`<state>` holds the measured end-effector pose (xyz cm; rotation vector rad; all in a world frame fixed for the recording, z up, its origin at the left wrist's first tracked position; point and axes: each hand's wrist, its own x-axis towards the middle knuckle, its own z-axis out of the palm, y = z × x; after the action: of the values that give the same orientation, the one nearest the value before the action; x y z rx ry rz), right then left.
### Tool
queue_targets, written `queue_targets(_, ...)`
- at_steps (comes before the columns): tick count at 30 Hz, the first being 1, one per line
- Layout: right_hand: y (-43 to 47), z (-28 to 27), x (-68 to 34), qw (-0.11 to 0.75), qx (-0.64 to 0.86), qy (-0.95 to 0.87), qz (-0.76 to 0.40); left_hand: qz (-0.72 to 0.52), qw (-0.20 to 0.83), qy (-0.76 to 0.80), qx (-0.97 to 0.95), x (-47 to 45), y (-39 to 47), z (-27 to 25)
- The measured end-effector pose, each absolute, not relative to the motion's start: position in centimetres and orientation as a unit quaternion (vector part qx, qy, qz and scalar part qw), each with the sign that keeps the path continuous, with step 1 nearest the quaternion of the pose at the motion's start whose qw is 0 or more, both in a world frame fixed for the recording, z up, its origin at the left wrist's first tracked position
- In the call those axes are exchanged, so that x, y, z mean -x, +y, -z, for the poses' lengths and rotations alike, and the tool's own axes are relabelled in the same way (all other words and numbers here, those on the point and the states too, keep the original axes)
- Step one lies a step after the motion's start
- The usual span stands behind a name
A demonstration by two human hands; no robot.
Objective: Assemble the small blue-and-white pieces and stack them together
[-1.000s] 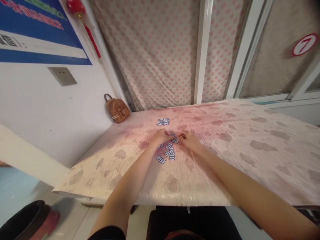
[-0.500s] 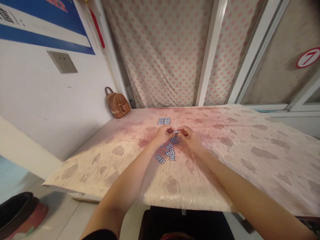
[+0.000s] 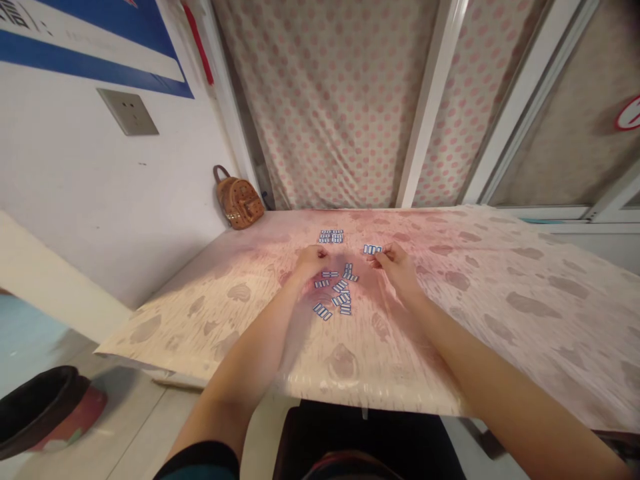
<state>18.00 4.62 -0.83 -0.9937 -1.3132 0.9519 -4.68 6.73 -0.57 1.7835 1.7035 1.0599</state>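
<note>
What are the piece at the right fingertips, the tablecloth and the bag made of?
Piece: card or plastic, perhaps; flat, printed-looking, too small to tell.
Tablecloth: glossy plastic, likely; its near edge shines.
Bag: leather or imitation, probably; brown with glossy highlights.

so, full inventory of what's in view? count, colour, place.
tablecloth: one, cream-pink with grey-brown blotches, centre
grouped pieces: several, blue-white, far middle
separate piece: one, blue-white, right of that group
loose pieces: several, some overlapping, blue-white, nearer
small bag: one, brown, far left
socket: one, grey, upper left
poster: one, blue-white, top left
strip: one, red, beside it
curtain: dotted, beige-pink, behind
frame: white, behind
sign: one, red-white, cut off right
pot: one, reddish, lower left
left grip: one, beside loose pieces
right grip: one, at separate piece
</note>
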Motion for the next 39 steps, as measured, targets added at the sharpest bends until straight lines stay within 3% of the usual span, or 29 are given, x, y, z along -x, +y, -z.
queue_targets(11,5.4,1.4,-18.7,0.578,0.447,-0.567,-0.38,-0.215,0.361,0.478,-0.771,5.5,3.7,-2.1)
queue_targets(19,5.4,1.4,-18.7,0.576,0.462,-0.562,-0.372,-0.173,0.243,0.543,-0.785,3.7,3.1,-2.2)
queue_targets(25,5.4,1.5,-18.6,0.582,0.451,-0.564,-0.376,-0.123,0.27,0.538,-0.789,3.5,3.4,-1.3)
queue_targets(29,5.3,1.5,-18.6,0.58,0.454,-0.561,-0.377,-0.147,0.277,0.53,-0.788,3.7,4.1,-0.7)
queue_targets(39,5.2,1.6,-18.3,0.523,0.426,-0.639,-0.37,-0.382,0.327,0.491,-0.712,3.4,4.9,-0.6)
